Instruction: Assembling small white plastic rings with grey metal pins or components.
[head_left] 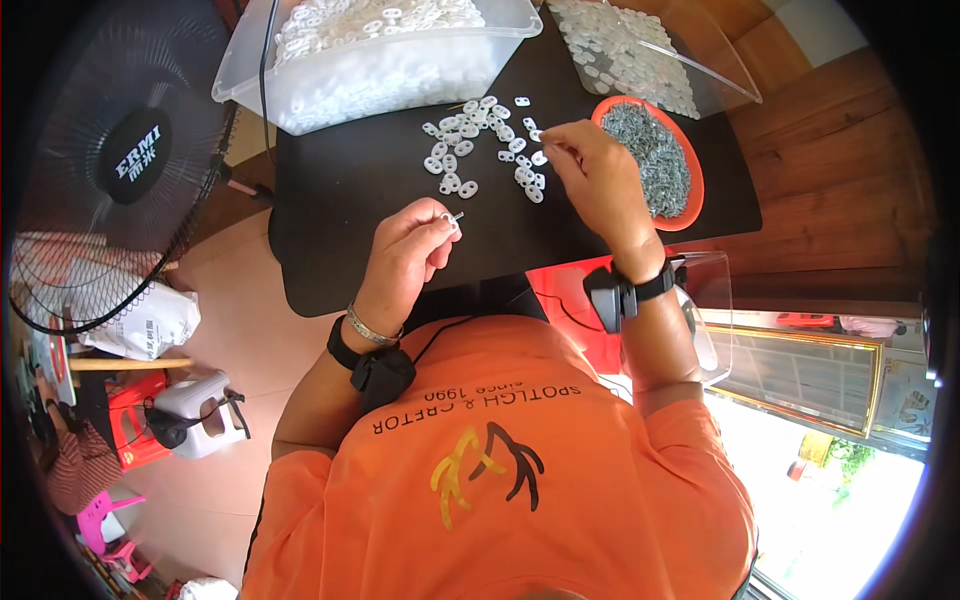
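My left hand (410, 250) is closed in a pinch over the near edge of the black table. Between its thumb and fingers is a small white plastic piece (455, 229) with a thin metal screw (457, 217) sticking out. My right hand (595, 175) reaches over the table with its fingers pressed together. Its fingertips are at a small white plastic piece (536, 135); whether they grip it is hard to see. Loose white two-holed oval pieces (464, 135) lie in a cluster between the hands, with smaller ones scattered beside them.
An orange-red oval bowl (692, 165) of small metal screws stands right of my right hand. Behind are a translucent bin (385, 85) heaped with white pieces and a clear tray (715, 75) holding more. A black fan (120, 150) stands left of the table (340, 200).
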